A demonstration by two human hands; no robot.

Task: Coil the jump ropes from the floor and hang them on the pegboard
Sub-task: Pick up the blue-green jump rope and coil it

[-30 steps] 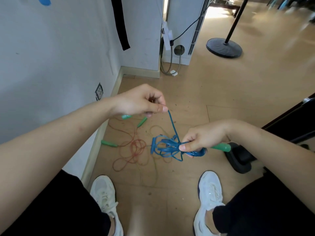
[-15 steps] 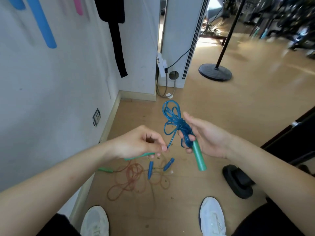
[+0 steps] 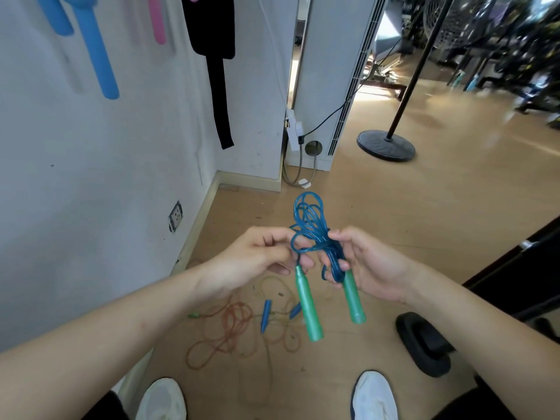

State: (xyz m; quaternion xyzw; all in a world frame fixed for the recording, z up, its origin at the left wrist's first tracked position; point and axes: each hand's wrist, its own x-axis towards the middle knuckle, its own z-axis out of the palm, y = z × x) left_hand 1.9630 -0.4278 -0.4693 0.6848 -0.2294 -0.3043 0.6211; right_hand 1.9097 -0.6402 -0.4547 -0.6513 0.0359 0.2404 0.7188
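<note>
A blue jump rope (image 3: 309,225) with two green handles is bunched into loops between my hands, chest-high over the floor. My left hand (image 3: 257,259) pinches the rope just above one green handle (image 3: 307,304), which hangs down. My right hand (image 3: 366,265) grips the bundled loops at the top of the other green handle (image 3: 353,297). Below them on the wooden floor lie an orange rope (image 3: 230,328) and a pale yellowish rope with blue handles (image 3: 266,315), tangled together. On the white wall at the upper left hang blue (image 3: 97,53) and pink (image 3: 157,22) items and a black strap (image 3: 218,86).
My white shoes (image 3: 374,395) stand at the bottom edge. A black weight (image 3: 424,344) lies on the floor at the right. A black stand with a round base (image 3: 386,145) is further back. A white unit (image 3: 327,86) with cables fills the corner. A wall socket (image 3: 175,215) sits low on the wall.
My hands have come together and risen. The second green handle now hangs from my left hand. The view has tilted up, showing more of the wall.
</note>
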